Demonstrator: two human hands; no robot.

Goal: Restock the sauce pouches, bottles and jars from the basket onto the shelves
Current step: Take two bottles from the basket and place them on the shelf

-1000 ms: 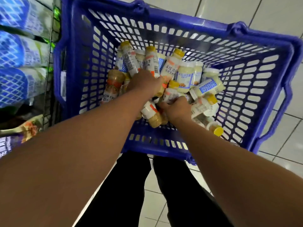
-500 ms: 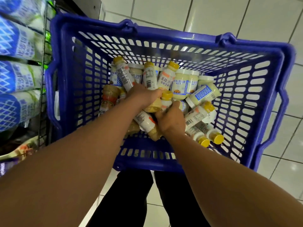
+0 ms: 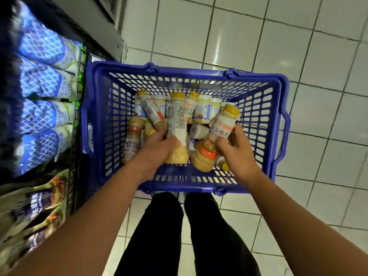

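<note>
As I reach into the basket (image 3: 199, 188), my left hand (image 3: 157, 145) wraps a bottle (image 3: 176, 120), fine print unreadable. My right hand (image 3: 238, 149) clamps a second bottle (image 3: 222, 129) reading 沙拉汁. Just beyond my fingers lie jars (image 3: 202, 110) marked 沙拉; left of my left hand, pouches (image 3: 45, 80).

Black trouser legs (image 3: 165, 236) stand on a glossy white tiled floor (image 3: 258, 36) with dark grout.
</note>
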